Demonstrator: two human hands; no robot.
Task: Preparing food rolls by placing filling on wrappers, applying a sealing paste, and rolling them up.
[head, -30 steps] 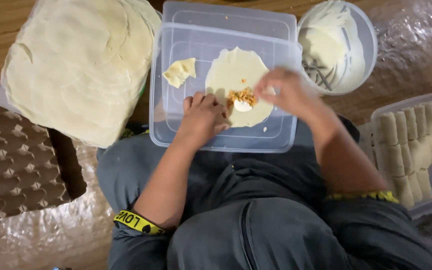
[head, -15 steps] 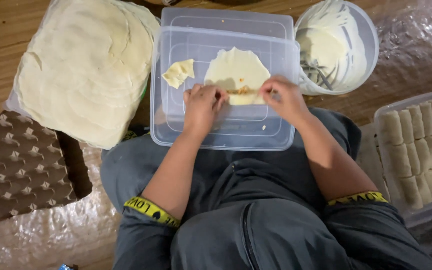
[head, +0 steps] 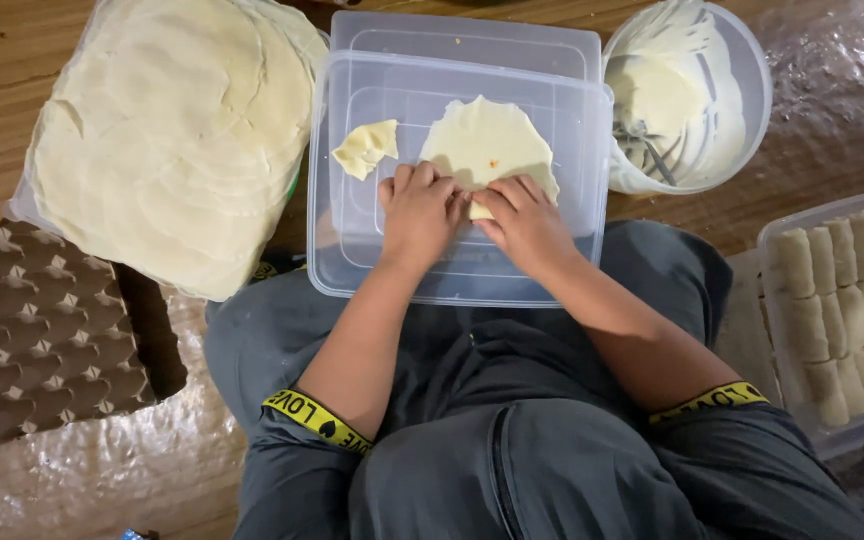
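Note:
A thin round pale wrapper [head: 487, 145] lies on an upturned clear plastic lid [head: 457, 270] on my lap. My left hand [head: 417, 210] and my right hand [head: 522, 220] sit side by side on the wrapper's near edge, fingers curled over it, folding it up over the filling, which is hidden. A small torn scrap of wrapper [head: 364, 148] lies on the lid just left of my left hand.
A big stack of round wrappers [head: 167, 130] sits at the left. A brown egg carton [head: 37, 335] lies at lower left. A bowl of white paste with a fork [head: 687, 95] stands at upper right. A clear tray of finished rolls [head: 842, 300] is at the right.
My right hand came off the orange filling and both hands moved together at the wrapper's near edge. The edge is now folded up, covering the filling.

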